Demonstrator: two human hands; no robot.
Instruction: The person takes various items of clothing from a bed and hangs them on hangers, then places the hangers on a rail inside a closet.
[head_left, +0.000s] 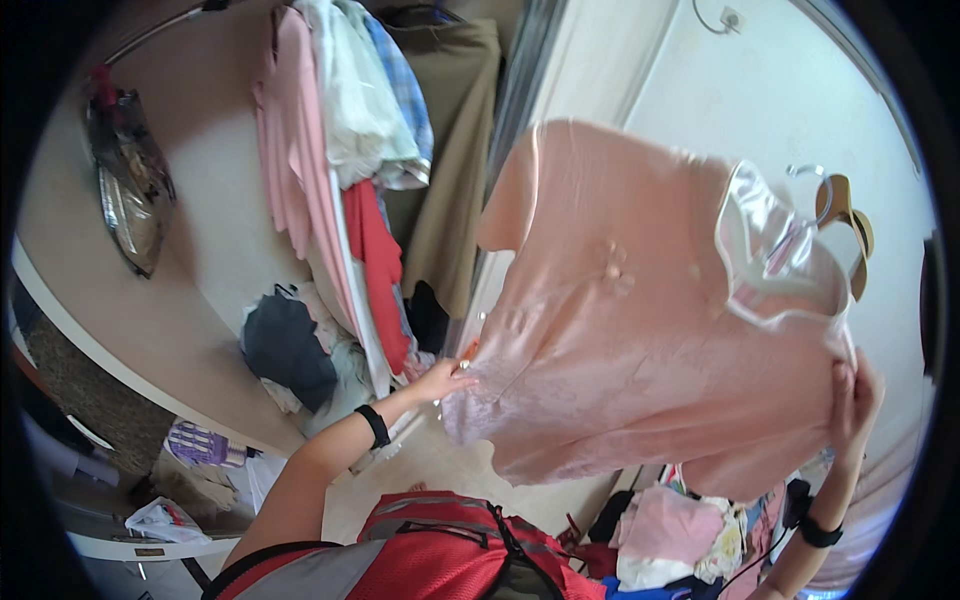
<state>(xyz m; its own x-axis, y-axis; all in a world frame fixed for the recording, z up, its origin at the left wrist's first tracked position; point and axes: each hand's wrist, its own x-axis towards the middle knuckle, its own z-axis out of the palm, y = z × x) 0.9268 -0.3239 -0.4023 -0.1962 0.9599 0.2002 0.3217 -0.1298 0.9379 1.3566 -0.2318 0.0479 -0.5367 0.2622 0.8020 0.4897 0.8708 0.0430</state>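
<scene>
A shiny pink short-sleeved top (637, 315) with a white-edged neckline is spread out in front of me. My left hand (446, 379) pinches its lower edge at the left. My right hand (856, 401) grips the fabric near the shoulder, beside the neckline. A clothes hanger with a metal hook (814, 180) sticks out of the top's neck opening; the rest of the hanger is mostly hidden by the cloth.
An open wardrobe holds hanging pink clothing (296, 135), a brown skirt or trousers (457, 150) and a plastic-wrapped item (131, 187). A dark cloth (289, 345) lies below. Wooden hangers (840, 202) hang by the wall; folded clothes (667, 525) are piled lower right.
</scene>
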